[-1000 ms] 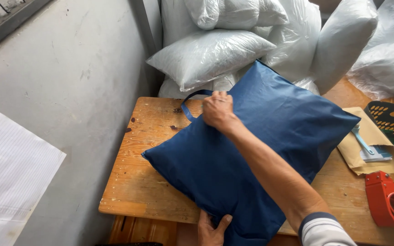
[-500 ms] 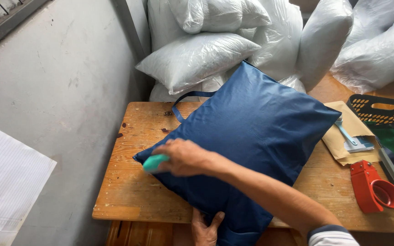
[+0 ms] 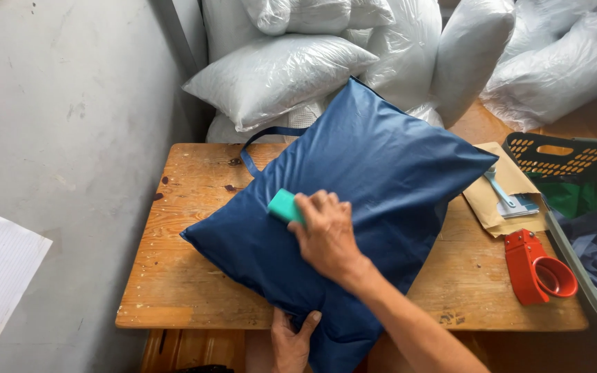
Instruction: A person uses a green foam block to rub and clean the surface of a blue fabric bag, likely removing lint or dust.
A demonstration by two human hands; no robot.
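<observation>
A large dark blue pillow bag (image 3: 374, 179) with a blue strap lies diagonally across a wooden table (image 3: 181, 276). My right hand (image 3: 326, 231) rests on the middle of the bag and is closed on a small teal block (image 3: 285, 206), pressing it against the fabric. Down at the table's near edge, my left hand (image 3: 291, 338) grips the bag's lower corner from below.
Clear-wrapped white pillows (image 3: 278, 72) are piled behind the table against a grey wall. On the right lie a brown envelope (image 3: 502, 200) with a small light blue tool, a red tape dispenser (image 3: 537, 269) and a dark basket (image 3: 568, 162).
My right hand moved from the bag's top strap corner down toward its left edge, appeared holding the teal block, and has now shifted right onto the bag's middle.
</observation>
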